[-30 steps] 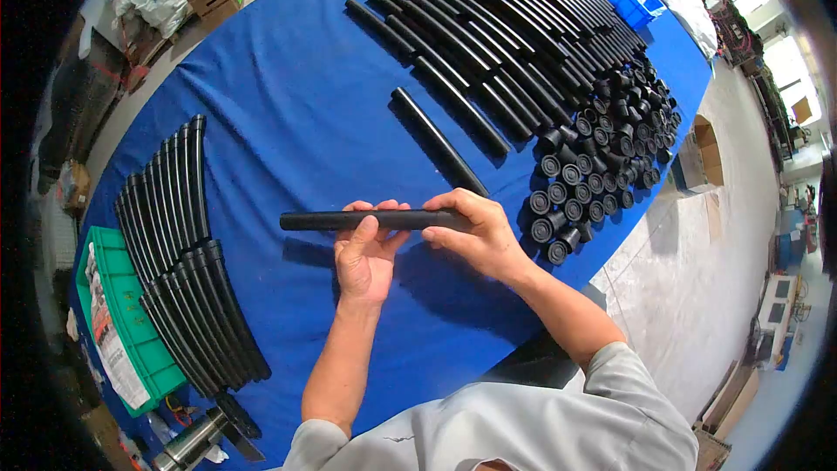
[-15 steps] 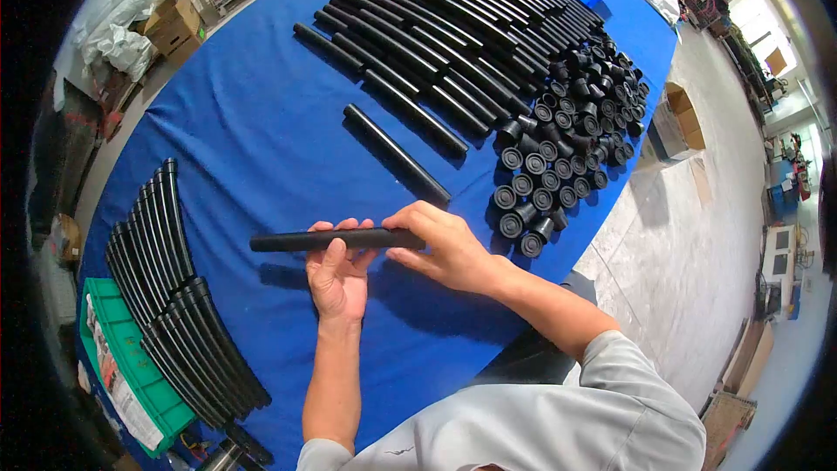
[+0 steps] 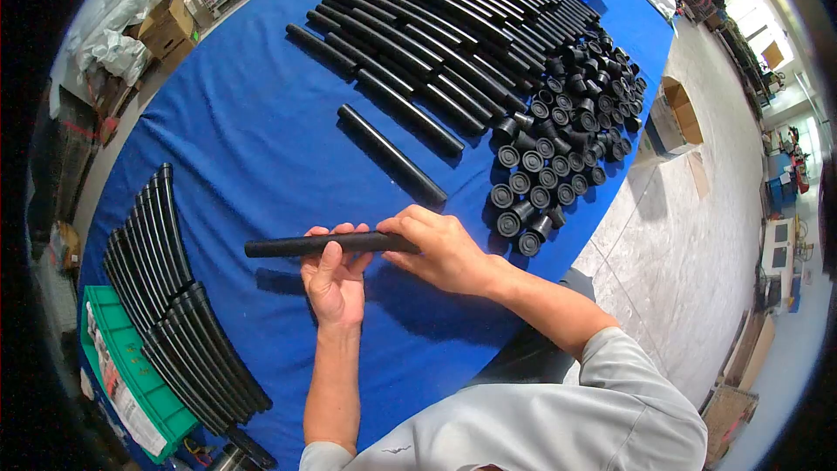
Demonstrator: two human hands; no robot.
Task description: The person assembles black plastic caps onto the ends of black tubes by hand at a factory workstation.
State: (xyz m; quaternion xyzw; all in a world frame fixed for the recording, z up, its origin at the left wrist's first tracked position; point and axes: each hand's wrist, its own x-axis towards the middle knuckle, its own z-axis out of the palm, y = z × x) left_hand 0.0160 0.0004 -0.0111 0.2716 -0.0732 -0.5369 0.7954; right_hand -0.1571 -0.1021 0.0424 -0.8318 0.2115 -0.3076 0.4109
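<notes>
Far left, a green crate [image 3: 131, 384] sits at the edge of the blue desk [image 3: 261, 122], and just beside it lies a fanned stack of finished black tubes [image 3: 174, 296]. Moving in, a black tube [image 3: 288, 246] is held level just above the desk, its free end poking out to the left. The left hand [image 3: 333, 283] cradles it from below, fingers [image 3: 336, 231] curled up over it, thumb along the front. The right hand [image 3: 445, 253] is clamped over the tube's right end, fingers wrapped tight round it. Behind the hands, one single tube [image 3: 392, 155] lies alone on the cloth, with a big row of tubes [image 3: 436, 35] beyond. To the right, a cluster of black end caps [image 3: 558, 139] crowds the desk's edge.
</notes>
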